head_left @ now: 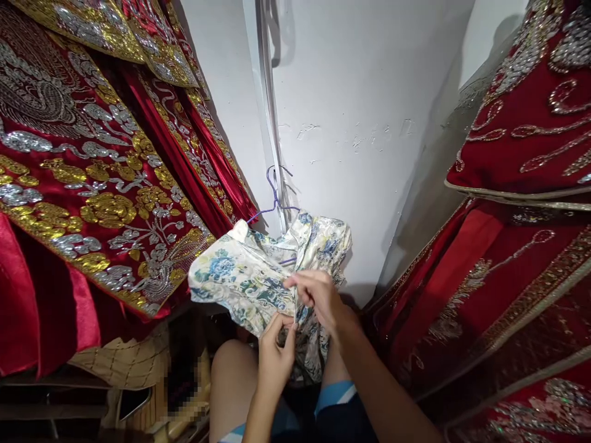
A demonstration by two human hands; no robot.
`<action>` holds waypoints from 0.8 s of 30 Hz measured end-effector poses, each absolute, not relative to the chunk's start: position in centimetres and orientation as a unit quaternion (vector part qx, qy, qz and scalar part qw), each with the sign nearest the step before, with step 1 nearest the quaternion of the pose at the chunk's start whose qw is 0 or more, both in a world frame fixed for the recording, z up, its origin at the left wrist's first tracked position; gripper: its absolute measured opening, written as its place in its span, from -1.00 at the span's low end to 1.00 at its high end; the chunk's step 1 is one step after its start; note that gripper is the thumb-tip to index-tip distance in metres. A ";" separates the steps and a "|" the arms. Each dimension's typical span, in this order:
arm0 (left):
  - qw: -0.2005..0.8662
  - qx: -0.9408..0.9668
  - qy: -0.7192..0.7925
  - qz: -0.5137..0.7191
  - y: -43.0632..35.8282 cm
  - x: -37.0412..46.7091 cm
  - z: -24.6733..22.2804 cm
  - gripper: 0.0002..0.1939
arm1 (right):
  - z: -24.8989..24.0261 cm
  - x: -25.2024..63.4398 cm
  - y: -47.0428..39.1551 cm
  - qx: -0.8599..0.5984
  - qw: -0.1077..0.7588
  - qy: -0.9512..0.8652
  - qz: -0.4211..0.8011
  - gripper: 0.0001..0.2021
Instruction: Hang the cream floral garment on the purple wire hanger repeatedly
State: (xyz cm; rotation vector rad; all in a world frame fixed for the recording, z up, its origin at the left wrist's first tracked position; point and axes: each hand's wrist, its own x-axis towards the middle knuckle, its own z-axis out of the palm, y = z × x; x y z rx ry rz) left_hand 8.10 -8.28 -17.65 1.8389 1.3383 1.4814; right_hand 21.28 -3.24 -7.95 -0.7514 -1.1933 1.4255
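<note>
A white garment (240, 271) with blue, green and yellow flowers hangs on a purple hanger (276, 200), in front of a pale wall. My left hand (277, 338) pinches the front edge of the garment low down, thumb and index finger together. Above it and a little to the right, my right hand (318, 294) has its fingers closed on the same edge, near the middle of the front. The garment's lower part hangs between my knees, partly hidden by my hands and forearms.
Red cloths with gold and silver embroidery (111, 209) hang at the left. More red beaded garments (517, 246) hang at the right. A narrow white strip (266, 92) runs down the wall (351, 80). At the lower left, a phone-like dark object (133, 403) lies on a slatted wooden surface.
</note>
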 end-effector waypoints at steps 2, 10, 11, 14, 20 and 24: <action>0.206 0.670 0.487 0.522 -7.8 7.4 -17.9 -0.80 | -5.7 21.2 -1.0 -0.290 0.548 -0.494 0.610 -0.69; 0.170 0.730 0.493 0.441 -5.3 5.4 -17.5 -0.85 | -1.2 20.6 1.3 -0.267 0.597 -0.498 0.570 -0.70; 0.160 0.731 0.486 0.451 -5.1 5.2 -16.5 -0.88 | -1.4 20.4 1.1 -0.271 0.594 -0.510 0.560 -0.69; 0.110 0.715 0.445 0.529 -4.3 4.8 -11.9 -0.77 | -1.9 20.1 0.4 -0.274 0.585 -0.545 0.535 -0.67; -0.064 0.749 0.382 0.538 -1.4 4.8 -1.7 -0.81 | -1.5 19.7 0.4 -0.270 0.578 -0.576 0.511 -0.67; -0.139 0.781 0.359 0.492 -0.4 4.9 0.7 -0.86 | -3.3 19.6 1.9 -0.289 0.576 -0.563 0.517 -0.70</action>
